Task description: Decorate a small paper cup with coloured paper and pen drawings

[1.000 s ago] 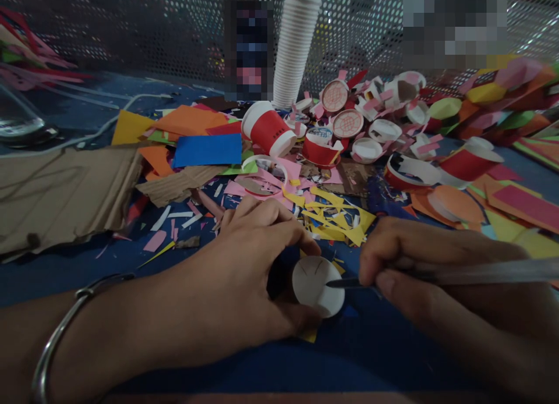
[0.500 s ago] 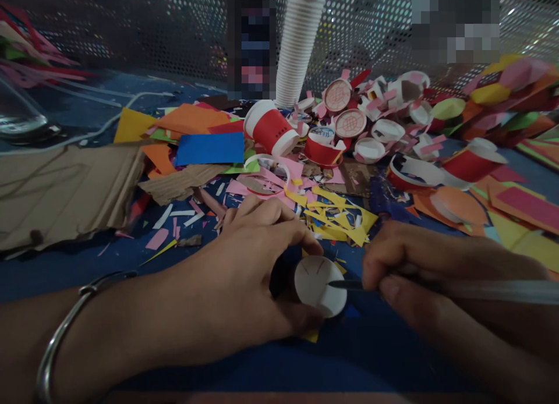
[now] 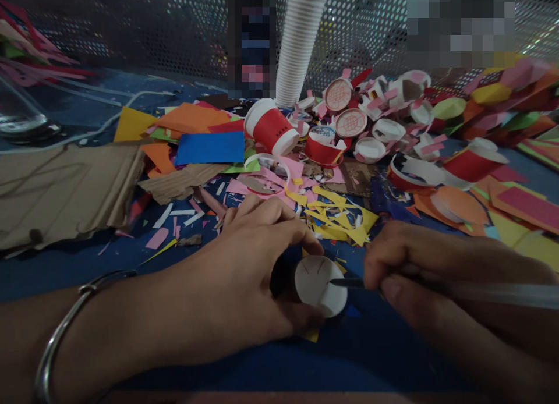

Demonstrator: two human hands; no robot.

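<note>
My left hand curls its thumb and forefinger around a small white paper cup bottom, whose round face is turned up. Two short dark lines show near the upper rim of that face. Pinched in my right hand is a pen with a clear barrel and a dark tip end. Its point is at the middle of the white face; whether it touches cannot be told. Yellow paper scraps lie just beyond both hands.
Corrugated cardboard covers the left side. Behind my hands lie a blue paper sheet, a red-and-white paper cup and a heap of cut cup bottoms. A tall stack of white cups stands at the mesh screen.
Almost nothing differs. My right hand and the pen have shifted very slightly to the right, while my left hand keeps the cup bottom in place.
</note>
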